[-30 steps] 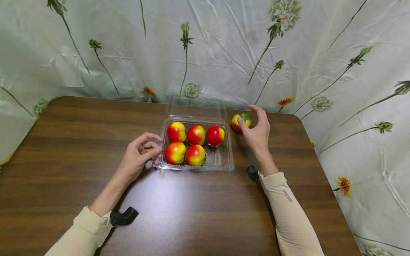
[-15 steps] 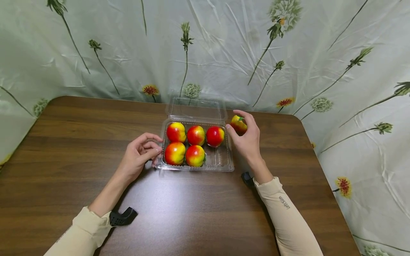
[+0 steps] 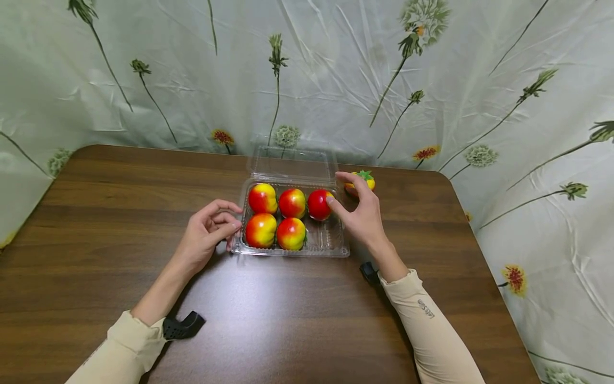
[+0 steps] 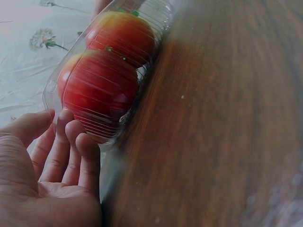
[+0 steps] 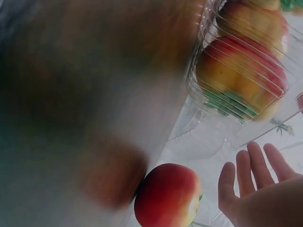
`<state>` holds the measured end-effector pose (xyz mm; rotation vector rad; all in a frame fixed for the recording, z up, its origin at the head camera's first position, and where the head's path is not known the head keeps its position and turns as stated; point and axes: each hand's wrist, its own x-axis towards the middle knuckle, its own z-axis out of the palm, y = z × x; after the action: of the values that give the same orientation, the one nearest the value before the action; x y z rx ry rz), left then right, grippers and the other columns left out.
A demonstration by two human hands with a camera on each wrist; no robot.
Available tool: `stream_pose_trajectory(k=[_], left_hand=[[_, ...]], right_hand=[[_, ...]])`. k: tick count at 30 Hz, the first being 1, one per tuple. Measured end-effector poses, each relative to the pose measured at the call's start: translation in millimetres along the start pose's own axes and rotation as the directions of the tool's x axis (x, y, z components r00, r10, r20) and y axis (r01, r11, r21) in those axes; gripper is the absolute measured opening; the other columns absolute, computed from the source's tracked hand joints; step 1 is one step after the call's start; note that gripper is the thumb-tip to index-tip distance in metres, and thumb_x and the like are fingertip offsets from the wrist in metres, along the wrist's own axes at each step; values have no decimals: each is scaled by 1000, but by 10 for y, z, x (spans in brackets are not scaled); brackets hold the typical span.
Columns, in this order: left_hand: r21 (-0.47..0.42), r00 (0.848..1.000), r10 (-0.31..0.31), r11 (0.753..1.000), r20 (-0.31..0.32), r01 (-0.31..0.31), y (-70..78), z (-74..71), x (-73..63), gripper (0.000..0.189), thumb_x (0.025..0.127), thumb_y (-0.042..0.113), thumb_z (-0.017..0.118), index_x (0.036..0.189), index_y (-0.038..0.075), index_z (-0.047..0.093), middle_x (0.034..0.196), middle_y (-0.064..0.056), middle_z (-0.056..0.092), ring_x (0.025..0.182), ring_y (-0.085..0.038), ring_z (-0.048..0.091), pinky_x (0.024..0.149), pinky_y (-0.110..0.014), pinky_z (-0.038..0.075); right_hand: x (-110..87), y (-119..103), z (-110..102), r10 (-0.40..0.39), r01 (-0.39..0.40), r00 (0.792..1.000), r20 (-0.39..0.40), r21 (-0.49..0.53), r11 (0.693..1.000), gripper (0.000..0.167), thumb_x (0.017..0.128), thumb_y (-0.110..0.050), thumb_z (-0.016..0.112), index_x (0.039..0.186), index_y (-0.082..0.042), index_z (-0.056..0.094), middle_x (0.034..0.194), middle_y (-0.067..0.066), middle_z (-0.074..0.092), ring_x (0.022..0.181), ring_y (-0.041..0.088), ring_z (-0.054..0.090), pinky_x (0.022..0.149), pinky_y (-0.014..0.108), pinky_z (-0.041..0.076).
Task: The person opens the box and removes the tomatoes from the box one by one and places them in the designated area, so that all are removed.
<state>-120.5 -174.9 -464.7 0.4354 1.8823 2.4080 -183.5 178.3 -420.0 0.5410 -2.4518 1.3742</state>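
A clear plastic clamshell box (image 3: 328,234) holds several red-and-yellow peach-like fruits (image 3: 291,233), with one spot at its front right showing bare plastic. My left hand (image 3: 208,234) pinches the box's left rim between thumb and fingertips, which the left wrist view shows close up. Over the box's right edge hovers my right hand (image 3: 362,213), fingers extended, its thumb overlapping the back-right fruit (image 3: 318,204) in the head view. Behind that hand a loose peach-like fruit (image 5: 168,196) with a green leaf top sits on the table, partly hidden by the fingers in the head view.
The box's open lid (image 3: 295,161) leans back at the far edge of the brown wooden table (image 3: 288,320). Behind the table hangs a pale curtain (image 3: 336,80) with printed flowers. Each wrist carries a black camera mount (image 3: 184,325).
My right hand has moved left from the loose fruit to the box's right side. That fruit tipped left under the hand, then came back leaf-up. The left hand stays at the rim.
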Motion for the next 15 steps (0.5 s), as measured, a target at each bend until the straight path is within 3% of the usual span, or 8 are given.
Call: stream_pose_trajectory(k=[5, 11, 15], left_hand=[[-2, 1000, 5, 1000, -2, -5, 5, 4, -1, 25, 98, -11, 64, 121, -4, 59, 85, -5, 72, 57, -17, 56, 48, -24, 53], [0, 1000, 5, 1000, -3, -5, 6, -5, -5, 25, 98, -11, 64, 121, -4, 59, 84, -5, 72, 57, -19, 56, 48, -24, 53], [3, 1000, 4, 1000, 2, -4, 3, -11, 2, 25, 98, -11, 63, 121, -3, 60, 84, -5, 71, 57, -21, 55, 48, -25, 54]], right_hand=[[-2, 20, 2, -1, 2, 999, 50, -7, 1000, 53, 93, -20, 79, 142, -10, 61, 141, 6, 65, 133, 25, 57, 117, 55, 46], [-8, 31, 5, 18, -7, 991, 130, -88, 996, 55, 92, -28, 80, 142, -16, 61, 141, 1, 63, 130, 21, 57, 116, 47, 48], [-11, 36, 8, 22, -8, 989, 143, -101, 995, 55, 92, -29, 80, 142, -16, 61, 140, 1, 64, 130, 22, 56, 116, 45, 48]])
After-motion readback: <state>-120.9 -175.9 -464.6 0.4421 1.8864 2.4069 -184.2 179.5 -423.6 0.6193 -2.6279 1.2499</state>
